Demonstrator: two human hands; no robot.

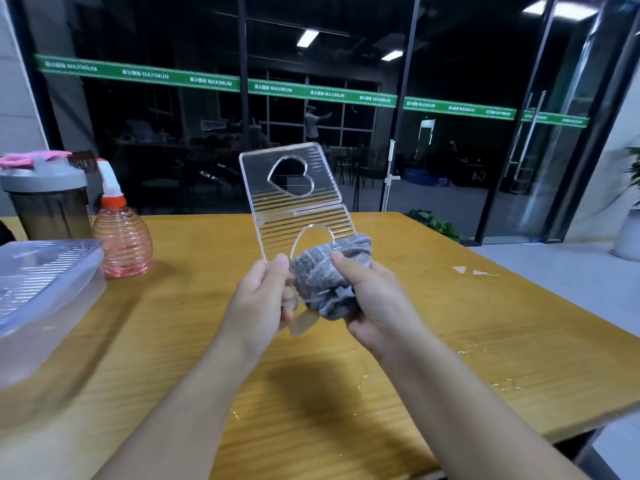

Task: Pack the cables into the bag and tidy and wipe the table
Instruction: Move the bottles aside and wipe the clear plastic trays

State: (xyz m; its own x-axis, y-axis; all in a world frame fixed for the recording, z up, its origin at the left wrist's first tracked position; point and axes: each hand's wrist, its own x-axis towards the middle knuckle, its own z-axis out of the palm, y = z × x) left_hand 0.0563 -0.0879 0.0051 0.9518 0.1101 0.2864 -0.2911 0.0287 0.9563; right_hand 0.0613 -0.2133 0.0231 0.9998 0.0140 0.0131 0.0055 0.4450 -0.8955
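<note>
A clear plastic stand (298, 199) with stripes and a heart-shaped hole is held up in the air over the yellow wooden tabletop (433, 323). It stands almost straight up and tips a little to the left. The left hand (263, 299) grips the bottom left edge of the stand, with the thumb on the front and the fingers curled behind. The right hand (367, 299) is wrapped tight around a bunched-up grey cloth (329, 278), with the thumb on top of it. The cloth presses against the bottom right part of the stand, just beside the left hand. Both bare arms reach in from the bottom of the view. A few shiny wet spots (485, 368) sit on the tabletop to the right of the arms. On the left side of the tabletop is a clear plastic box (45, 289) with a ribbed lid. Just behind it stands a pink spray bottle (121, 237) with an orange collar and a white top. Beside that is a dark cup (48, 206) with a grey lid, and something pink lies on the lid. Behind the tabletop is a big dark glass wall (311, 64) with a green stripe across it.
</note>
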